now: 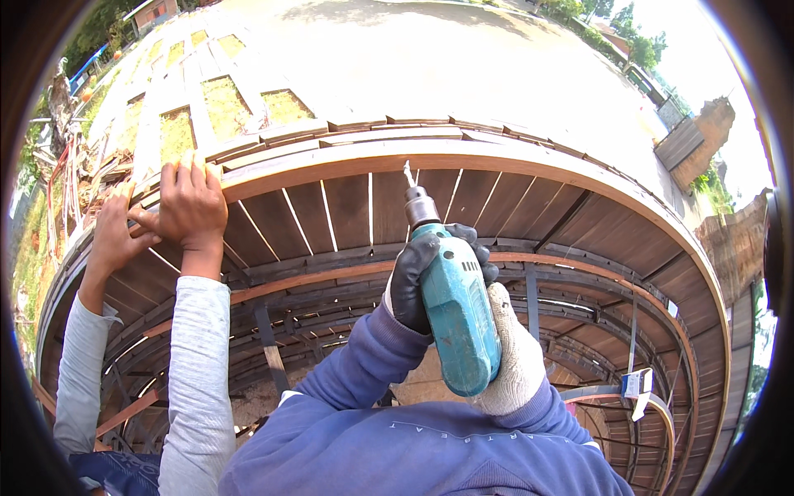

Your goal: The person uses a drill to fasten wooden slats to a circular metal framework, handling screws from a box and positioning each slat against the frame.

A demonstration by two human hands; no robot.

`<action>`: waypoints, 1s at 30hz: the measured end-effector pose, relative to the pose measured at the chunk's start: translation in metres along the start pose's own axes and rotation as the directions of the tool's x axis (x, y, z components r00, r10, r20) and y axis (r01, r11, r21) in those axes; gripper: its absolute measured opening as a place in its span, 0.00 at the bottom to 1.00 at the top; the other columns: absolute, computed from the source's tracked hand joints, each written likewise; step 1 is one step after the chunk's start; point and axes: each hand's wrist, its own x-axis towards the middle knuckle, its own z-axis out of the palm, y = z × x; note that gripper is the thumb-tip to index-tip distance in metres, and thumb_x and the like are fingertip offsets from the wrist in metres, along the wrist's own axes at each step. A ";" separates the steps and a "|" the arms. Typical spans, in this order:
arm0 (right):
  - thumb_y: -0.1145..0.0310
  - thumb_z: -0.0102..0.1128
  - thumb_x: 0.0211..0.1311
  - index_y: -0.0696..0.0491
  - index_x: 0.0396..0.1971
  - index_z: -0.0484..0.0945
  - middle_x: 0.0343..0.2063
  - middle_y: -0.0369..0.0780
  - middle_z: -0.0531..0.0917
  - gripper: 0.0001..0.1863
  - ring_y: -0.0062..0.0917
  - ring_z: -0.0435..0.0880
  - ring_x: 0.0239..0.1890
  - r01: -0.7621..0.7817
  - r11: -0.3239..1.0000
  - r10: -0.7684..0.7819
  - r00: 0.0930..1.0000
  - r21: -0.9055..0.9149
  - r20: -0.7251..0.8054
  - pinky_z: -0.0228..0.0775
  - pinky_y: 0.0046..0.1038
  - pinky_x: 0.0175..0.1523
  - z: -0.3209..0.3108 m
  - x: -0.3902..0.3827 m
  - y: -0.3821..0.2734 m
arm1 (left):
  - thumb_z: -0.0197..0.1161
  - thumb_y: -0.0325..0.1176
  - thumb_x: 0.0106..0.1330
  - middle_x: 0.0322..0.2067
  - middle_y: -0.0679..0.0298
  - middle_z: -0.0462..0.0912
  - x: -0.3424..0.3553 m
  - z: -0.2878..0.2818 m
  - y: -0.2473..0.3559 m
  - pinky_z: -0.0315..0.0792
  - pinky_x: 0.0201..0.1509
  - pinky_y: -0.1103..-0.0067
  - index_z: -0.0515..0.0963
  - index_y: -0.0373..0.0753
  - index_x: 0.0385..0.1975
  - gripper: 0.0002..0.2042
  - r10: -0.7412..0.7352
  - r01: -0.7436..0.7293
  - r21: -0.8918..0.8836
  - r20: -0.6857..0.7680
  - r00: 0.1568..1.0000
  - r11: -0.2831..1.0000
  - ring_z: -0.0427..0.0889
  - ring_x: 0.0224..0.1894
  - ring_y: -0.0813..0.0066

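A teal power drill (pixel 457 318) with a dark chuck (pixel 422 207) is held between both my hands, pointing away from me. My left hand (pixel 413 281), in a black glove, wraps round its front part near the chuck. My right hand (pixel 514 357), in a white knit glove, grips its rear right side; the drill body hides some of those fingers. The drill bit (pixel 408 175) overlaps the curved wooden strip (pixel 496 162) along the structure's far edge. Whether its tip touches the wood I cannot tell.
On the left, a co-worker's hands (pixel 192 202) rest on the same curved strip. Dark slats (pixel 347 211) and curved metal bars (pixel 579 269) spread below. A paper tag (pixel 637 388) hangs at the right. Past the edge lie bright paved ground (pixel 397 66) and grassy cut-outs (pixel 223 103).
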 end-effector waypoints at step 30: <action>0.66 0.80 0.45 0.69 0.73 0.56 0.37 0.48 0.85 0.57 0.41 0.88 0.37 -0.064 0.998 0.064 0.998 -0.025 0.016 0.80 0.38 0.41 -0.008 -0.002 -0.012 | 0.61 0.56 0.65 0.44 0.45 0.85 0.010 -0.007 -0.002 0.86 0.51 0.59 0.76 0.29 0.54 0.33 -0.021 0.059 -0.209 0.177 0.984 0.976 0.89 0.45 0.50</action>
